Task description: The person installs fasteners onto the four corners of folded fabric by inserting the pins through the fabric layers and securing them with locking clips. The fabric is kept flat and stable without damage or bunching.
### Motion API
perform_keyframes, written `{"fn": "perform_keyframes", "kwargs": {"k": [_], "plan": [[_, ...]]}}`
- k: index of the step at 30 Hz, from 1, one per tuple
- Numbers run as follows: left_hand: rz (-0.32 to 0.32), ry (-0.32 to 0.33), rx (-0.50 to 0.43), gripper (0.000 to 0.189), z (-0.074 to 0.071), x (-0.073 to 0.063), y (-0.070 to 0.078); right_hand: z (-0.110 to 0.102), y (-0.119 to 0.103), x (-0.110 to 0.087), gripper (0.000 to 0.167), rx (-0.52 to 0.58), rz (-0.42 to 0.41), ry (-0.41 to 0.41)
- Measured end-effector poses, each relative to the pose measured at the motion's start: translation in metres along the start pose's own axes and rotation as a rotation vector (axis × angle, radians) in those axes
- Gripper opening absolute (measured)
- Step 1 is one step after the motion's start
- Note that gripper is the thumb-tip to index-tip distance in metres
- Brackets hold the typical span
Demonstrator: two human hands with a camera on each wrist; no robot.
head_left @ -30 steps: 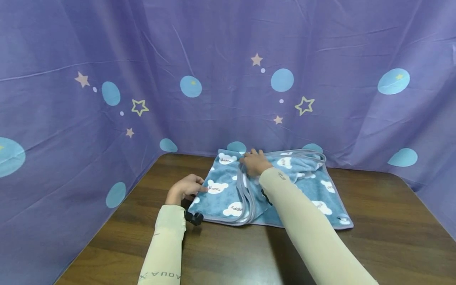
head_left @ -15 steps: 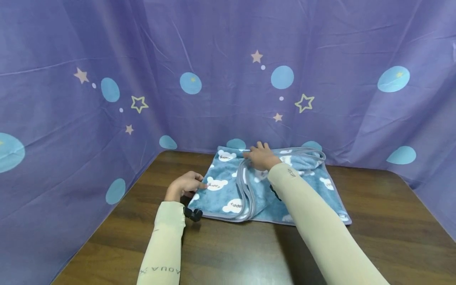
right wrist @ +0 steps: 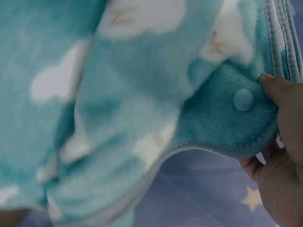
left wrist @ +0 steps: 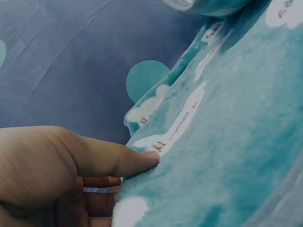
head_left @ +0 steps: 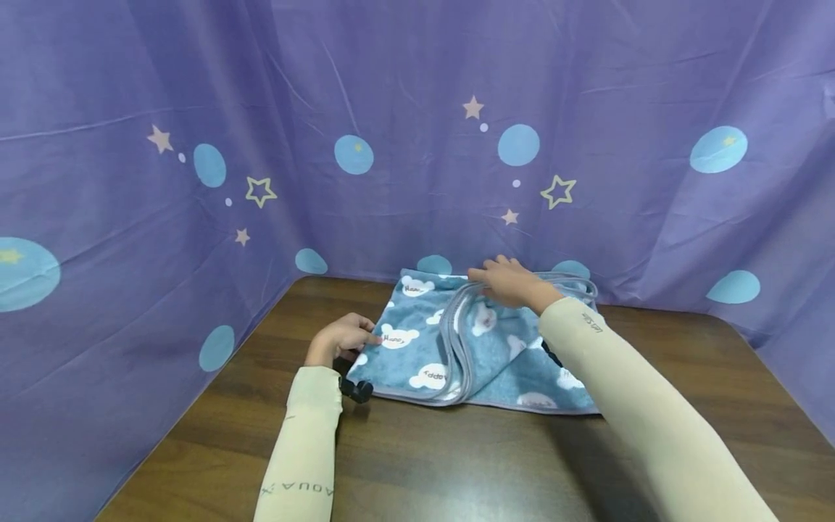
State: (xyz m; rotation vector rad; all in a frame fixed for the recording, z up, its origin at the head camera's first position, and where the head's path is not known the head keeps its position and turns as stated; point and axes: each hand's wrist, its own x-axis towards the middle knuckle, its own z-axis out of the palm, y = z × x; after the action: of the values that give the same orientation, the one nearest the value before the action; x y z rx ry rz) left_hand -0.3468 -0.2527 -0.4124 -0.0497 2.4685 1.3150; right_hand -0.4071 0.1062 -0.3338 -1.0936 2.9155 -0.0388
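Observation:
A plush blue blanket (head_left: pixel 407 362) with white bear-head prints and grey-trimmed edges lies folded in layers on the table. At its left edge, my left hand (head_left: pixel 342 337) pinches the fabric; in the left wrist view the thumb (left wrist: pixel 137 161) lies on top with the fingers beneath. My right hand (head_left: pixel 509 281) grips the layered trim near the far edge, lifting a flap that droops in a curve toward the front. In the right wrist view, its thumb presses a corner next to a round pale blue snap button (right wrist: pixel 243 100). My right forearm hides the blanket's right part.
The brown wooden table (head_left: pixel 424 464) extends in front of the blanket and to both sides. A purple curtain (head_left: pixel 417 181) printed with stars and blue ovals hangs right behind the table and along its left side.
My right hand has moved to the right along the far edge, drawing the grey-trimmed layers with it and curving the flap over. My left hand has stayed at the left edge.

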Motion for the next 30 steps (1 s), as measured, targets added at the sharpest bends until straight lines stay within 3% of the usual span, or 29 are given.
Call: {"fn": "perform_keyframes", "kwargs": {"k": [4,11,15,19,30], "plan": [[0.007,-0.010,0.003,0.018,0.000,0.001,-0.001,-0.011,0.000,-0.023,0.033,-0.051,-0.057,-0.005],[0.012,-0.016,0.000,0.015,0.000,0.000,-0.002,-0.018,0.009,-0.067,0.032,-0.224,-0.205,0.108],[0.017,-0.015,0.005,0.018,0.000,0.001,-0.002,-0.018,0.020,-0.094,0.025,-0.204,-0.240,0.160],[0.021,-0.007,0.010,0.015,0.000,0.002,-0.003,-0.016,0.033,-0.119,0.032,-0.145,-0.264,0.195],[0.015,-0.008,-0.003,0.022,0.001,0.004,-0.005,0.006,0.051,-0.185,0.039,-0.304,-0.341,0.282]]}}
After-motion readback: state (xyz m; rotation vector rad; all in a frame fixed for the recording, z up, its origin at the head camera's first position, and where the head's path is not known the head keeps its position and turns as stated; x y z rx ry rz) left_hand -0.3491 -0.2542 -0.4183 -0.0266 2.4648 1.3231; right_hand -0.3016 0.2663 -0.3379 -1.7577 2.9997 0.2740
